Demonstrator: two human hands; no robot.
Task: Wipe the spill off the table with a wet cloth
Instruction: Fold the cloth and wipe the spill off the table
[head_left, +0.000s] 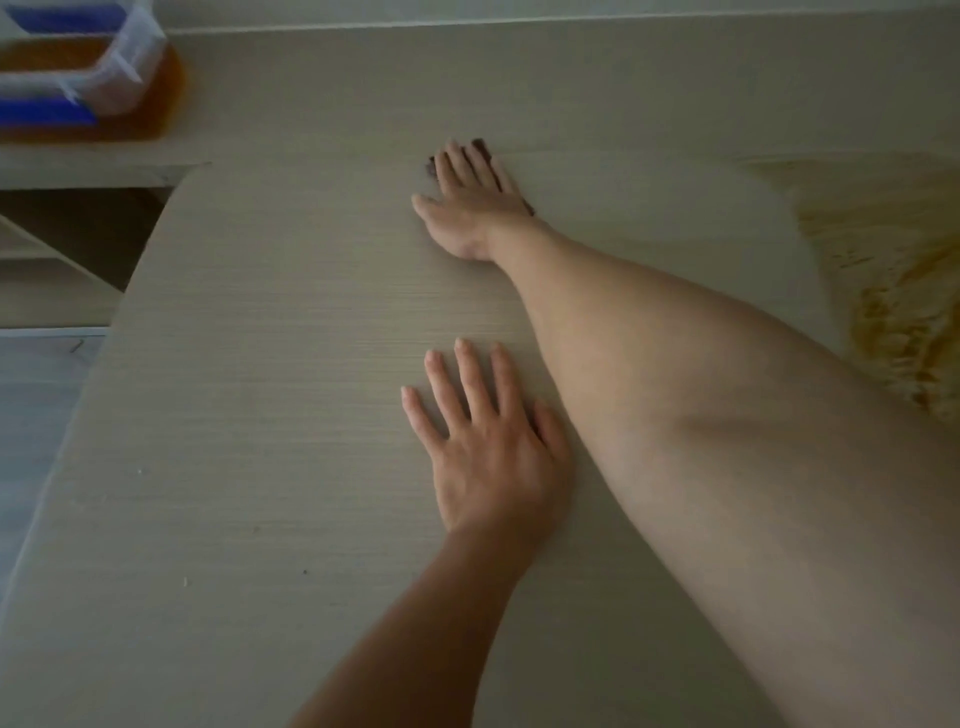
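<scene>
**Two flat hands on the tabletop, dark cloth under the far one**

Right hand (470, 200): reaches far across the pale wood-grain tabletop (260, 364), palm down, near the back edge. Grip not closed: fingers straight and close together, thumb stretched to the left, nothing clasped. Presses flat on a dark cloth (482, 147), of which only small brownish bits show: beyond the fingertips, beside the forefinger and at the little-finger side near the wrist. The rest hidden by the hand, so the shape of the cloth cannot be told. Right forearm bare, crossing from the lower right corner.

Left hand (485, 447): lies nearer to the camera, palm down on bare tabletop, just beside the right forearm, thumb side touching it or nearly so. Grip also loose: fingers straight and a little spread, holding nothing.

Spill: not to be made out with certainty in this dim light; no clear wet patch around the cloth.

At the right edge, a yellow textured fabric (883, 270) partly over the tabletop. At the far left corner, on a lower shelf, a clear plastic container (111, 62) with blue and orange parts, well apart from both hands.
</scene>
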